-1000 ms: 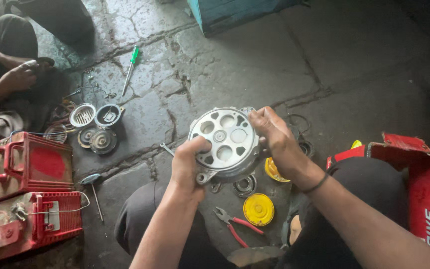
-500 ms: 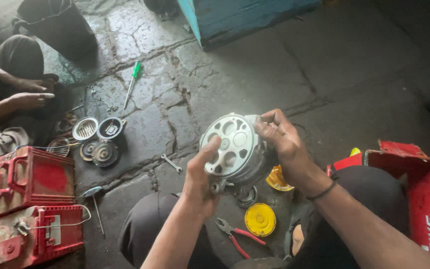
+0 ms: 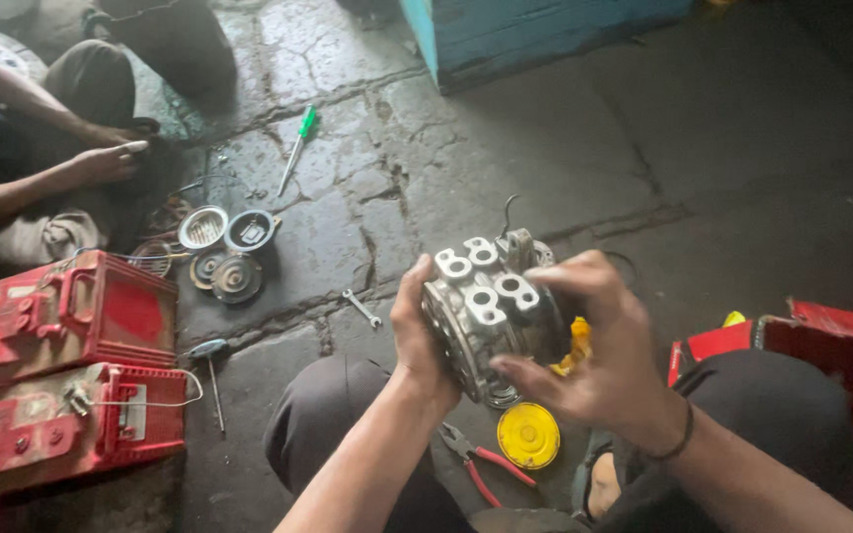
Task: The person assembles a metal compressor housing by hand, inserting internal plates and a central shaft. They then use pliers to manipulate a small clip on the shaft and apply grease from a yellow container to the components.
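Observation:
I hold a round silver metal compressor body point(image 3: 486, 311) over my knees, tipped on its side so its ported face points up and left. My left hand point(image 3: 417, 341) grips its left rim. My right hand point(image 3: 594, 345) wraps its right side, fingers spread over the back. A yellow round cap point(image 3: 528, 434) lies on the floor just below it. Red-handled pliers point(image 3: 481, 459) rest beside the cap.
Two red car batteries point(image 3: 61, 370) sit at left. Round metal parts point(image 3: 224, 252), a small wrench point(image 3: 360, 308), a hammer point(image 3: 211, 370) and a green screwdriver point(image 3: 298, 148) lie on the cracked concrete floor. Another person's hand point(image 3: 106, 163) is upper left. A red box point(image 3: 841, 341) stands at right.
I have turned the compressor body from facing me flat to lying on its side. My right hand has shifted from its top edge around to its back.

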